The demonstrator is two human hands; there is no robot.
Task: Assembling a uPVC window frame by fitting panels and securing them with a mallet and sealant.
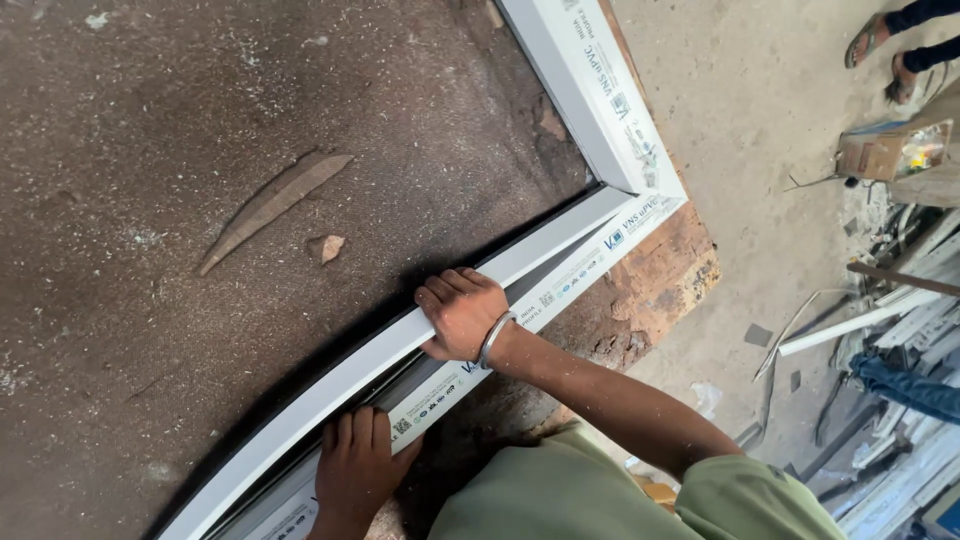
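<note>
A white plastic window frame (pixel 610 110) lies with its corner on a dark, worn tabletop (pixel 150 330). A long white strip (pixel 330 385) runs along the frame's lower bar. My right hand (pixel 460 315), a metal bangle on its wrist, curls its fingers over this strip and presses it against the bar. My left hand (pixel 355 465) lies flat further down the same bar, fingers together on the frame's printed film, gripping nothing.
A leaf-shaped wood sliver (pixel 275 205) and a small chip (pixel 327 247) lie on the table. The table's broken edge (pixel 675 285) is beside the frame corner. On the floor are a cardboard box (pixel 885 150), white profile offcuts (pixel 870 320), and another person's sandalled feet (pixel 880 50).
</note>
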